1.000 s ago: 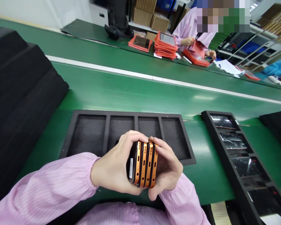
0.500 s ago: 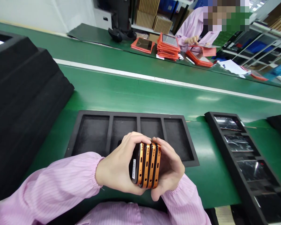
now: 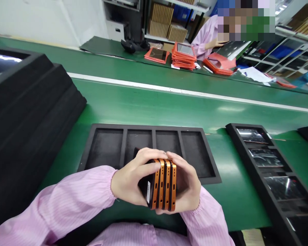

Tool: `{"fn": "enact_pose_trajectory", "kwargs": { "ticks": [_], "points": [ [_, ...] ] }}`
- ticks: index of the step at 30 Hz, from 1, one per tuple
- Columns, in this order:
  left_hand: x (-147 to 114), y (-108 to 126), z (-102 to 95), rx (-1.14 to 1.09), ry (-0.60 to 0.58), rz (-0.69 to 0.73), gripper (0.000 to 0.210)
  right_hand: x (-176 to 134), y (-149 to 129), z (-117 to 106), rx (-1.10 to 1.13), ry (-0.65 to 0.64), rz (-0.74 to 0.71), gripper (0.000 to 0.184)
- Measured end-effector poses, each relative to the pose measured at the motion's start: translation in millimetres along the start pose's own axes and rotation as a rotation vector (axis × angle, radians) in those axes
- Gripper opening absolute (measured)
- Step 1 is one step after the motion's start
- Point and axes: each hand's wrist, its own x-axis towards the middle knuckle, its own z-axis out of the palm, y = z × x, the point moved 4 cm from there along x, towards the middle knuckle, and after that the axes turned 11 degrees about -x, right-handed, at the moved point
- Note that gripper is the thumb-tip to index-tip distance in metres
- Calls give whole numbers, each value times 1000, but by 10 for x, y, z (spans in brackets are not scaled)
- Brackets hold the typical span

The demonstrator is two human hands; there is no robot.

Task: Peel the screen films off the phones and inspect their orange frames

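Note:
Several smartphones (image 3: pixel 164 186) with orange edges are pressed together in a stack, standing on their long sides, their port ends facing me. My left hand (image 3: pixel 133 177) grips the stack from the left, its thumb near the top of the orange edges. Around the right side curls my right hand (image 3: pixel 188 182), its fingertips meeting the left hand's at the top. A white label (image 3: pixel 148 192) shows on the leftmost phone's dark face. Just beyond the hands lies a black foam tray (image 3: pixel 150 127) whose visible compartments hold nothing; the hands hide part of its near side.
A tall stack of black foam trays (image 3: pixel 41 112) rises at the left. At the right, another foam tray (image 3: pixel 233 143) holds several phones. Across the green table (image 3: pixel 154 102), a co-worker in pink (image 3: pixel 207 30) handles a flat screen beside piled red sleeves (image 3: pixel 183 56).
My left thumb has moved up onto the orange edges, and my right thumb has shifted beneath the stack. The view has moved slightly. The co-worker has lifted a flat screen.

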Motion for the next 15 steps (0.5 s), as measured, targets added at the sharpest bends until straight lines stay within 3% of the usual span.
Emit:
{"fn": "enact_pose_trajectory", "kwargs": {
  "ticks": [2, 9, 15],
  "points": [
    [8, 4, -18, 7, 15, 32, 119, -22, 4, -2, -24, -18, -3, 107],
    [-2, -18, -2, -37, 49, -138, 118, 6, 76, 43, 109, -56, 80, 108],
    [45, -21, -17, -6, -13, -292, 116, 6, 126, 78, 216, -57, 123, 110]
  ]
}}
